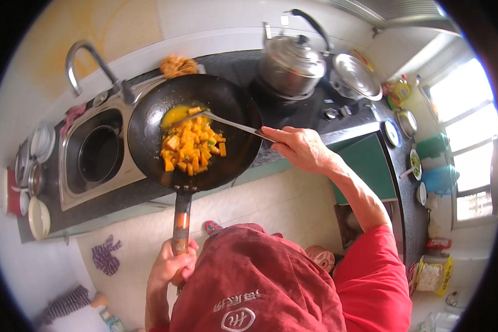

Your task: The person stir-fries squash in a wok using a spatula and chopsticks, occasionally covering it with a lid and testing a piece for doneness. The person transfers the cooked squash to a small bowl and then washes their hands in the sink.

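Observation:
My left hand (174, 261) grips the wooden handle of a black wok (236, 124), which is held above the counter edge beside the sink. Orange diced pieces, perhaps pumpkin, with bits of green (193, 145) lie in the wok in a yellow-orange liquid (176, 116). From the right, my right hand (301, 149) holds a metal spatula (232, 123) by the end of its handle. The spatula's head rests in the food and liquid at the wok's upper left and is partly hidden there.
A steel kettle (292, 66) stands on the hob behind the wok, with a metal lid (357, 76) to its right. At left are a sink (66, 166), a curved faucet (93, 47) and stacked dishes (41, 143). Small dishes line the right counter (415, 232).

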Motion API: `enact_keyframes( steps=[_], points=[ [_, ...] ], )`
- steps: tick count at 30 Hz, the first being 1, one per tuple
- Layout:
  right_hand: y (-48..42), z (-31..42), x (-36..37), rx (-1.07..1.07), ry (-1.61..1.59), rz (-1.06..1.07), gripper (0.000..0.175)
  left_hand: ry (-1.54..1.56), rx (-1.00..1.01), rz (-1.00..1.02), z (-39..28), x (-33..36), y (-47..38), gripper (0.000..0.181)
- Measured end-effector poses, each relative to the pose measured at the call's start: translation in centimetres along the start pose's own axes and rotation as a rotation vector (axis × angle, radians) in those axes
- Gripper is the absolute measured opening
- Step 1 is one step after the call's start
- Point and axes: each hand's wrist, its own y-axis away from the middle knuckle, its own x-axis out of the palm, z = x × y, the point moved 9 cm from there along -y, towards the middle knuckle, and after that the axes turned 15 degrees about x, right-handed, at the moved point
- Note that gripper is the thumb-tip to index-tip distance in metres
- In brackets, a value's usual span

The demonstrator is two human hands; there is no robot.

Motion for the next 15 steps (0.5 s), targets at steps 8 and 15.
enact_keyframes(
  steps=[8, 15],
  points=[
    [14.4, -13.6, -7.6, 0.137, -0.182, -0.089, 0.037, -0.035, -0.103, 0.150, 4.4, 14.2, -1.5, 0.019],
    [26.9, -26.6, -11.4, 0.547, -0.399, -0.009, 0.037, 0.099, -0.134, 0.299, 10.6, 25.3, -5.5, 0.016]
  ],
)
